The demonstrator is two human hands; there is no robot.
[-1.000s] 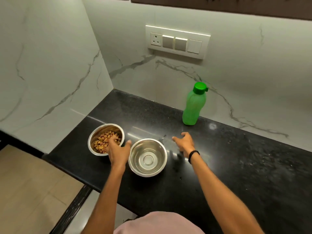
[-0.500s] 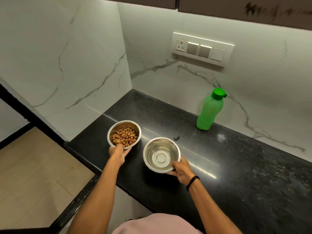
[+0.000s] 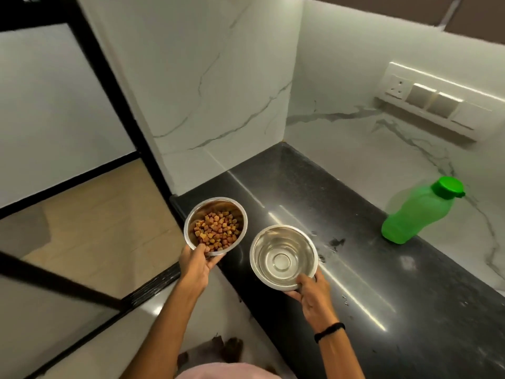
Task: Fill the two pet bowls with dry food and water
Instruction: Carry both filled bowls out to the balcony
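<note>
We find no legible text, label, brand, number or sign on any surface in view. The green bottle (image 3: 415,214) and the switch panel (image 3: 429,102) carry no readable markings.

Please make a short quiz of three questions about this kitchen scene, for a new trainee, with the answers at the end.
1. True or false: the bowl with dry food is in the grip of the left hand.
2. Which thing does the right hand hold?
A. the green bottle
B. the second steel bowl
C. nothing
3. Fill the gap: the bottle stands on the black counter with its cap ____.

Key
1. True; the fingers are on its near rim.
2. B; whether this bowl has water in it cannot be told.
3. On (closed).
</note>
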